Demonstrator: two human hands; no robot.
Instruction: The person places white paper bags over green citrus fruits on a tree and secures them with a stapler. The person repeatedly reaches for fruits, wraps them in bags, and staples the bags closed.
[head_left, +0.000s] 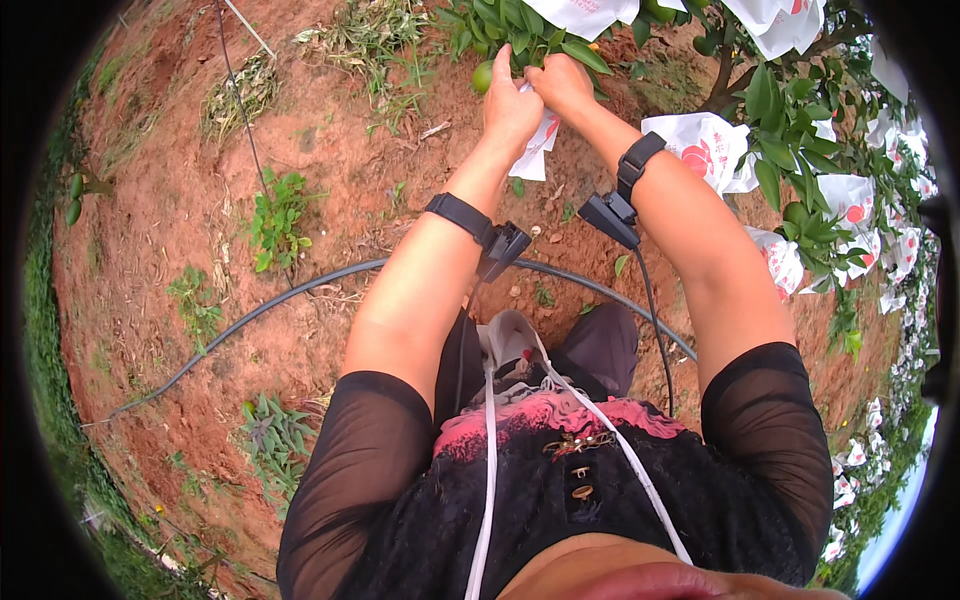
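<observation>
At the top centre, both of my hands meet under a leafy citrus branch (529, 34). My left hand (511, 112) grips a white paper fruit bag (534, 156) with red print, and its index finger points up into the leaves. The bag hangs down between the wrists. Close beside it, my right hand (564, 81) has its fingers curled in at the bag's upper end; the fingertips are partly hidden. A round green fruit (482, 76) shows just left of my left hand. Whether the bag encloses a fruit cannot be seen.
More white bags (701, 150) hang on the tree at the right, among leafy twigs (772, 112). A black hose (300, 289) curves across the red soil (360, 187) before my shoe (512, 337). Black straps (461, 217) with cabled devices sit on both forearms. Weeds (277, 217) grow at left.
</observation>
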